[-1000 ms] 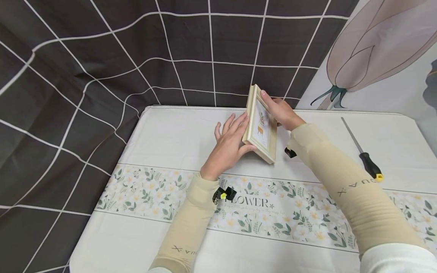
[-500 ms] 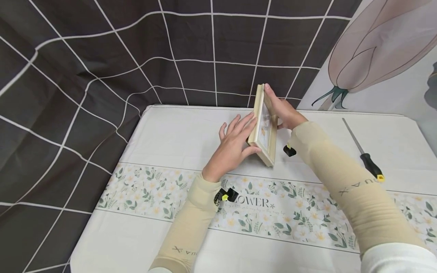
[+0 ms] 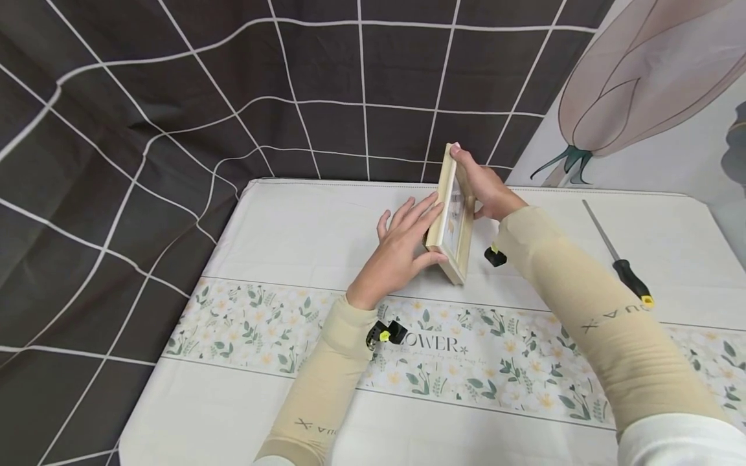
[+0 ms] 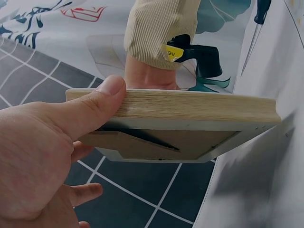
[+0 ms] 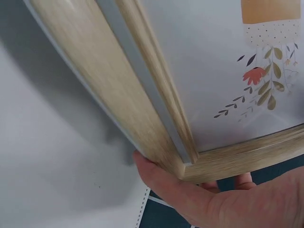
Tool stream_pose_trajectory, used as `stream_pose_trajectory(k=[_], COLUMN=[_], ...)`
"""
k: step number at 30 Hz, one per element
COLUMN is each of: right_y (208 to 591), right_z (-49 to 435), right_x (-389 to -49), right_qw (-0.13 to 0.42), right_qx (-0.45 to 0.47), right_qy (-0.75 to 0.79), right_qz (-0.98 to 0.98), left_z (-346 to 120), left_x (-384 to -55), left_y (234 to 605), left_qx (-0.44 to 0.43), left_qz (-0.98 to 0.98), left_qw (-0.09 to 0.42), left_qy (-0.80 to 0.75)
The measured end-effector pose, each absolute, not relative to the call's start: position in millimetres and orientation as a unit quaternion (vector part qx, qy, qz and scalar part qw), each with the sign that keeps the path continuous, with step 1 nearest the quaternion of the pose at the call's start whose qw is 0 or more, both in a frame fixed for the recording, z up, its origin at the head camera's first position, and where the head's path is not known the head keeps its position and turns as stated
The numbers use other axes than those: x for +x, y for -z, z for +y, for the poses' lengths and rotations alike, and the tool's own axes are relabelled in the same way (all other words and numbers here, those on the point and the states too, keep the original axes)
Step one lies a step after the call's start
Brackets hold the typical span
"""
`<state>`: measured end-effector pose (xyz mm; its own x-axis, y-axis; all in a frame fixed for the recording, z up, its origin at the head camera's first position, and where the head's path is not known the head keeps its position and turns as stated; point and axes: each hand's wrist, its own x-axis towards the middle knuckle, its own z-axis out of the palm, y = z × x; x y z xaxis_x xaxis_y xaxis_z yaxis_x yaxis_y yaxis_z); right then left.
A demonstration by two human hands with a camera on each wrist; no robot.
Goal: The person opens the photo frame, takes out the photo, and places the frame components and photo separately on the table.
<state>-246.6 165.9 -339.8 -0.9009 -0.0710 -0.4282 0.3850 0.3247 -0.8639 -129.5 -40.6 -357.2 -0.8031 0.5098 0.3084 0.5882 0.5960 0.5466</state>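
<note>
A light-wood picture frame (image 3: 446, 180) stands tilted over the far part of the table, its picture facing right. My left hand (image 3: 397, 251) holds the near left side, with the thumb over the bottom edge and fingers against the side and back. In the left wrist view, a brown flap (image 4: 127, 144) stands slightly away from the backing. My right hand (image 3: 491, 193) grips the far right part, thumb along the front border and other fingers mostly hidden behind. The right wrist view shows a flower print (image 5: 268, 76) inside the border.
A screwdriver (image 3: 632, 281) with a black and yellow handle lies on the table at right. The white tablecloth (image 3: 303, 226) carries a floral band. A dark checked curtain (image 3: 326, 71) hangs behind and at left, beside a flower-patterned cloth (image 3: 629, 97).
The picture frame has turned more edge-on to the head view and its top has shifted right. Both hands have moved slightly with it, keeping their hold. The screwdriver lies unmoved.
</note>
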Motion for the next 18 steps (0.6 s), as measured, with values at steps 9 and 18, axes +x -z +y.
stream_pose_trajectory(k=[9, 18], right_y=[337.8, 338.1], right_z=[164.6, 168.0], right_x=[-245.4, -248.3], right_qw=[0.177, 0.162], right_qx=[0.09, 0.063], right_qy=[0.59, 0.655], right_qz=[0.782, 0.735], left_z=[-40.2, -41.2], left_x=[-132.9, -131.9], left_y=[359.4, 363.3], left_qx=[-0.282, -0.184], left_qz=[-0.882, -0.85], left_qw=[0.045, 0.008], left_qy=[0.374, 0.493])
